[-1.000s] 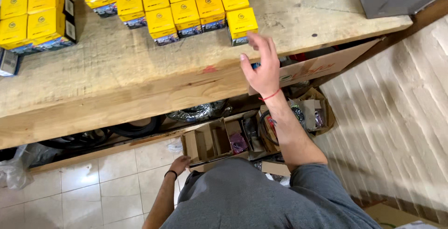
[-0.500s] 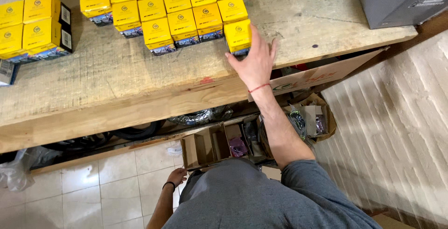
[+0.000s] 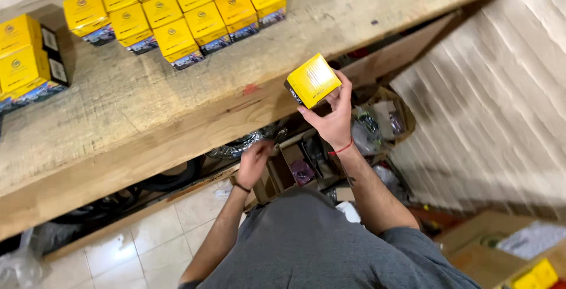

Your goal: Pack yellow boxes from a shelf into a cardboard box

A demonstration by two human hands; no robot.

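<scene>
At the far left of my view, two larger yellow boxes [image 3: 23, 59] with dark side panels sit on the wooden table [image 3: 135, 106], close to its left end. Just right of them, a tidy block of small yellow cartons [image 3: 177, 6] stands in rows on the same top, touching side by side. Below the table edge I see dark coiled rubber parts [image 3: 171, 177] tucked on the lower shelf, and the tiled floor [image 3: 147, 236] beneath.

Moving toward the middle, my left hand [image 3: 254, 162] hangs low, under the table's front edge, with a dark band at the wrist. Its fingers are curled inward near the shelf, beside an open cardboard tray [image 3: 283, 171] of small packets; I cannot tell whether it has hold of anything.

Further right, my right hand [image 3: 330, 118] is raised in front of the table edge, with a red thread around the wrist. Its fingers and thumb are closed around one small yellow box [image 3: 313, 80], which is held off the table, tilted, its top face toward me, well apart from the block of cartons.

Right of that hand, a brown bag [image 3: 383, 118] of bagged parts sits below the table. At the far right, a ribbed pale wall panel [image 3: 489, 88] runs down, with more cardboard boxes [image 3: 489, 236] on the ground.
</scene>
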